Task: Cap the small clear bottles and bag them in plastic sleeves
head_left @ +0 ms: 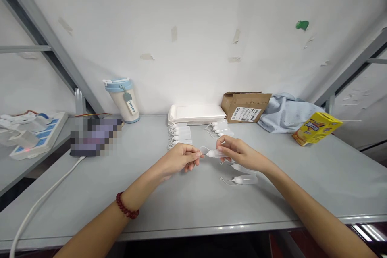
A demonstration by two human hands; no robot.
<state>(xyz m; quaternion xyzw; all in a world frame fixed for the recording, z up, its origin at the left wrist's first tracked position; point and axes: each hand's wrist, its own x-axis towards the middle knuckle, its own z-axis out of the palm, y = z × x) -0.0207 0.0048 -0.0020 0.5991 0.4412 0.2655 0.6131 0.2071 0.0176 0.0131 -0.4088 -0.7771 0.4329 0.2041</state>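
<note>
My right hand [240,152] grips a small translucent needle-tip bottle [215,153] by its body, its tip pointing left. The fingers of my left hand [182,157] pinch the bottle's thin white cap strap [204,148] by the needle end; the cap itself is hidden in the fingertips. Close to my right hand lie two similar bottles, one partly covered [242,169] and one nearer the front edge [245,179]. Behind my left hand is a row of several such bottles [181,131]. Another group of bottles [220,125] lies behind my right hand.
A stack of white trays [196,113] stands by the wall, beside a cardboard box [245,107], a blue cloth [282,115] and a yellow box [317,129]. To the left are a tumbler [123,100], a pixelated device [95,137], its white cable [48,193] and a power strip [45,139].
</note>
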